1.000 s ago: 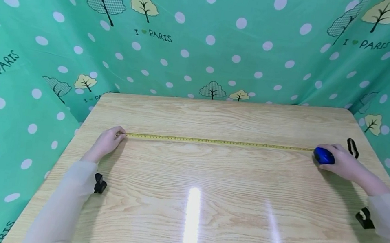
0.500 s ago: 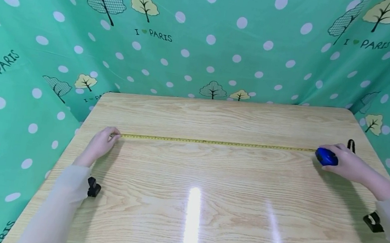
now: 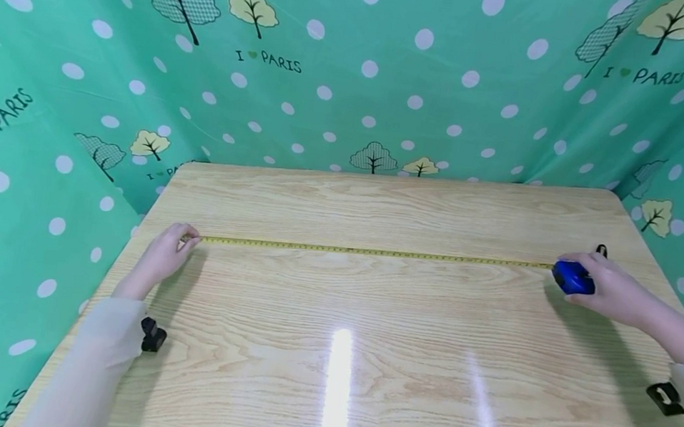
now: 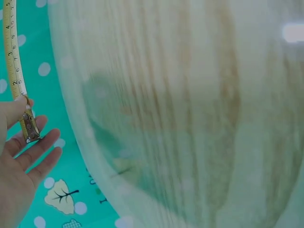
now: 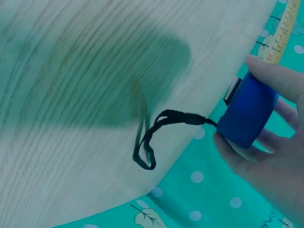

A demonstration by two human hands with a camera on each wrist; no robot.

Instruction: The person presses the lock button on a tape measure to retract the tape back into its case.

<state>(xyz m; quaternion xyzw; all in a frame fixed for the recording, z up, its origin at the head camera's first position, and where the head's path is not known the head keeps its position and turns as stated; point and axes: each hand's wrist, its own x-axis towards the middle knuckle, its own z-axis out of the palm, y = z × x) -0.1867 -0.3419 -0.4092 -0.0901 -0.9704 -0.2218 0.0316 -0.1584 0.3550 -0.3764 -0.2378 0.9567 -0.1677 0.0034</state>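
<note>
A yellow tape blade (image 3: 344, 249) stretches in a straight line across the back half of the wooden table. At its left end my left hand (image 3: 165, 251) pinches the tape between thumb and index finger, just behind the metal hook (image 4: 31, 130); the other fingers are spread in the left wrist view. My right hand (image 3: 617, 293) grips the blue case of the tape measure (image 3: 572, 278), thumb on one side and fingers round the other. From the case hangs a black wrist strap (image 5: 175, 116). Near the case the blade reads about 60 in the right wrist view.
The light wood table (image 3: 421, 397) has rounded back corners and carries a bright light reflection (image 3: 337, 400). Green dotted cloth (image 3: 336, 61) hangs behind and at both sides. Black devices (image 3: 153, 336) sit at both wrists.
My left hand has moved left and slightly towards me with the tape end, so more blade is out. My right hand has shifted slightly right with the case, and the strap has swung left.
</note>
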